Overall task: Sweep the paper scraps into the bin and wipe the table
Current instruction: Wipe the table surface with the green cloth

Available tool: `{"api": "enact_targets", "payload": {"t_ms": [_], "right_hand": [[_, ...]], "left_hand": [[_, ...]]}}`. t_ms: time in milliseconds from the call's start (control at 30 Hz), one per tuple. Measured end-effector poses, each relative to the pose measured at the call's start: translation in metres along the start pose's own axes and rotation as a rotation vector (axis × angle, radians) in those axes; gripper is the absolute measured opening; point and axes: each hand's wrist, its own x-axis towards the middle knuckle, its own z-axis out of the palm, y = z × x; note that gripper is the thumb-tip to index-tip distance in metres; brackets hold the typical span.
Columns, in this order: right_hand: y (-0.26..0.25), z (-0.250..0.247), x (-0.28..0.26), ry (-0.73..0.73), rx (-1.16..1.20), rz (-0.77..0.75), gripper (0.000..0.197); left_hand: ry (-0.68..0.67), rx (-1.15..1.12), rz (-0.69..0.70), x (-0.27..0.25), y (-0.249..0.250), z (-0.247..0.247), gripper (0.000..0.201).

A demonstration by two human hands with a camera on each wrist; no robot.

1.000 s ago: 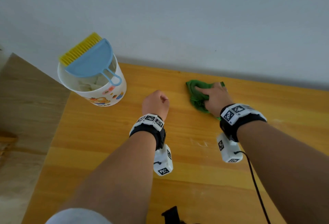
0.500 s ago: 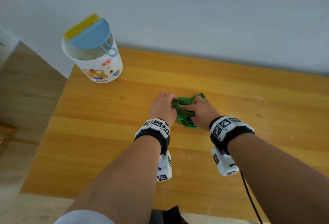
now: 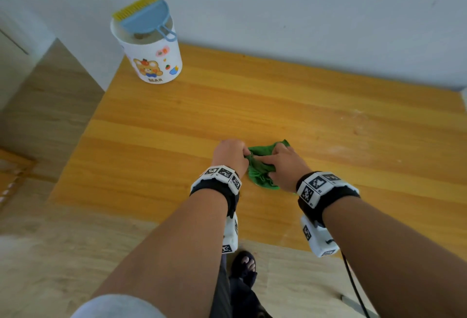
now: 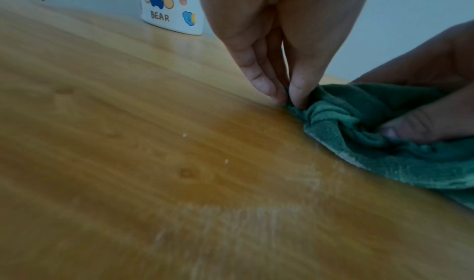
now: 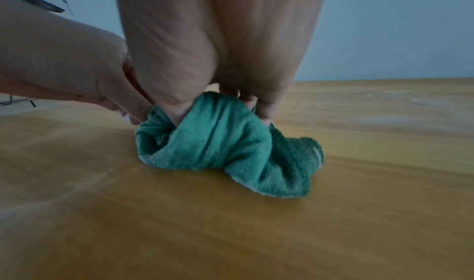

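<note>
Green cloth [image 3: 260, 168], wiped one-handed a second ago, is now pinched between left hand [image 3: 228, 156] and right hand [image 3: 283, 163], likely being refolded.

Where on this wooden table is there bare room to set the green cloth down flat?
Bare wood spans the wooden table between the white bear-print bin in the far left corner and the hands, and runs right to the far edge. It is crowded only where the left hand and right hand bunch the green cloth.

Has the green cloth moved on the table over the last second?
Yes. The green cloth has come from near the back wall toward the table's near edge.
</note>
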Motion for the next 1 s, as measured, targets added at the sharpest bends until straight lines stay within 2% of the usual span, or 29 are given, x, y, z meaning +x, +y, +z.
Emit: {"api": "enact_targets", "payload": {"t_ms": [133,333,600,800,1000], "right_hand": [[-0.003,0.013,-0.02,-0.003,0.013,0.011,0.057],[-0.007,0.029,-0.044,-0.016,0.09,0.058,0.057],[-0.032,0.052,-0.066,-0.017,0.193,0.141,0.056],[-0.059,0.057,-0.064,-0.029,0.209,0.159,0.056],[-0.097,0.058,-0.049,-0.049,0.208,0.135,0.056]], "left_hand": [[-0.076,0.079,0.002,-0.015,-0.002,0.006,0.023],[-0.172,0.177,0.102,-0.029,-0.003,0.008,0.022],[-0.393,0.239,0.086,-0.041,-0.018,0.0,0.031],[-0.384,0.262,0.099,-0.051,-0.046,-0.009,0.028],[-0.284,0.205,0.104,-0.06,-0.084,-0.03,0.022]]}}
